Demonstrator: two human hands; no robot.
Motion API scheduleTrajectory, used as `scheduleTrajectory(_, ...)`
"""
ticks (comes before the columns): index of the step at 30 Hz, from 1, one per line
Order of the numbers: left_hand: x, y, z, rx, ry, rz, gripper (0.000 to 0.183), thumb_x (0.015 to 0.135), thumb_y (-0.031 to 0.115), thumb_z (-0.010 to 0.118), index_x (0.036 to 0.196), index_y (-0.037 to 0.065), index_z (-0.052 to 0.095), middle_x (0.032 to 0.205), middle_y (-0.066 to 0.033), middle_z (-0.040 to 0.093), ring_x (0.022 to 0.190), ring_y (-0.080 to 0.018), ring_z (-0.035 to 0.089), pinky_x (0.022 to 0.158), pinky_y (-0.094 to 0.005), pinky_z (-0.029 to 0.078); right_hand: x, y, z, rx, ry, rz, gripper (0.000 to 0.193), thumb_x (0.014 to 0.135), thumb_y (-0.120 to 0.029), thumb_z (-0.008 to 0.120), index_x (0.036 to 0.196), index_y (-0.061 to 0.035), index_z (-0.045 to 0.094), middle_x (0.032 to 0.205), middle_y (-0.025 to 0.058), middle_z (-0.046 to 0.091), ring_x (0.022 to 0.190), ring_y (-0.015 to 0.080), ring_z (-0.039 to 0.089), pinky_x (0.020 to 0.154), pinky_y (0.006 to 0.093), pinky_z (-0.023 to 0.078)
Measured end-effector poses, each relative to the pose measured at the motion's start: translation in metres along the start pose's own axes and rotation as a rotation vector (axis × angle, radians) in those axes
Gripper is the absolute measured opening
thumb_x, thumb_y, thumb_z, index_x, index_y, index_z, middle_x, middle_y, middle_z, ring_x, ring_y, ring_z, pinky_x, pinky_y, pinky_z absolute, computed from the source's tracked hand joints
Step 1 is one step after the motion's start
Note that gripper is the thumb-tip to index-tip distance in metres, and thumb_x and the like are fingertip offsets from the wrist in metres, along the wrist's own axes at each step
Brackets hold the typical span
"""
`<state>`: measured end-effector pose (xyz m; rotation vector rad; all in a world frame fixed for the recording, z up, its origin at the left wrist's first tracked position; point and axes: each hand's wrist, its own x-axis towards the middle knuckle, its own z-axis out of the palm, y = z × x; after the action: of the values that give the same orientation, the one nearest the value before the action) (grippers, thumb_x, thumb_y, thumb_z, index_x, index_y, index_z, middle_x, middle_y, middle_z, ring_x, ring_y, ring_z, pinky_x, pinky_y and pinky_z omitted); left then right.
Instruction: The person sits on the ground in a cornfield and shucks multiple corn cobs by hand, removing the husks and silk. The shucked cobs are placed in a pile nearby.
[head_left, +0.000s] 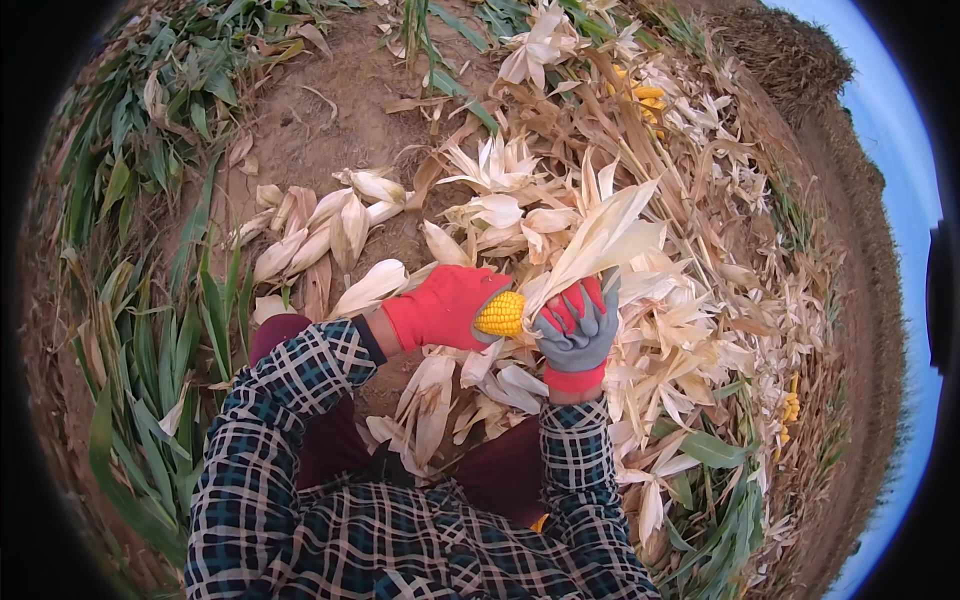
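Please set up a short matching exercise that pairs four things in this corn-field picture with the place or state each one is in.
Things:
1. left hand in a red glove
2. right hand in a grey and red glove
3. yellow corn cob
4. pale dry husk leaves

Places or states:
A. bared kernels between both hands
B. wrapped around the cob
C. fanning up and right
D. gripping the peeled husk

Pairs: 1-B, 2-D, 3-A, 4-C

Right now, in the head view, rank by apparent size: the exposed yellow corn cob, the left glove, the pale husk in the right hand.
1. Pale husk, longest.
2. Left glove, red.
3. Yellow corn cob, smallest; mostly covered, so true size unsure.
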<state>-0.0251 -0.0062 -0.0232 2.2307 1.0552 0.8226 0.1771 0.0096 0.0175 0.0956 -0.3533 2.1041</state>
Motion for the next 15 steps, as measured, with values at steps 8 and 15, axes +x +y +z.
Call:
scheduleTrajectory(8,-0.019,-0.046,0.034,0.299,-0.217,0.072,0.064,0.062,0.036,0.083,0.116,0.010,0.059,0.108,-0.0122,0.063,0.097,-0.0306,0.064,0.083,-0.0413,0.051,-0.019,0.013,-0.048,-0.086,0.166,0.420,0.061,0.104,-0.052,0.030,0.053,-0.0205,0.025,0.049,-0.0053,0.020,0.037,0.0092,0.018,0.040,0.0244,0.020)
scheduleTrajectory(15,0.000,-0.069,-0.038,-0.854,0.356,-0.542,0.045,0.078,0.027,0.078,0.113,0.005,0.059,0.089,-0.0079,0.067,0.078,-0.0200,0.067,0.069,-0.0317,0.055,-0.079,-0.205,-0.055,-0.152,0.574,-0.952,0.051,0.092,-0.038,0.064,0.125,-0.0011,0.054,0.119,0.0189,0.065,0.101,0.0226,0.066,0.089,0.0394,0.054)
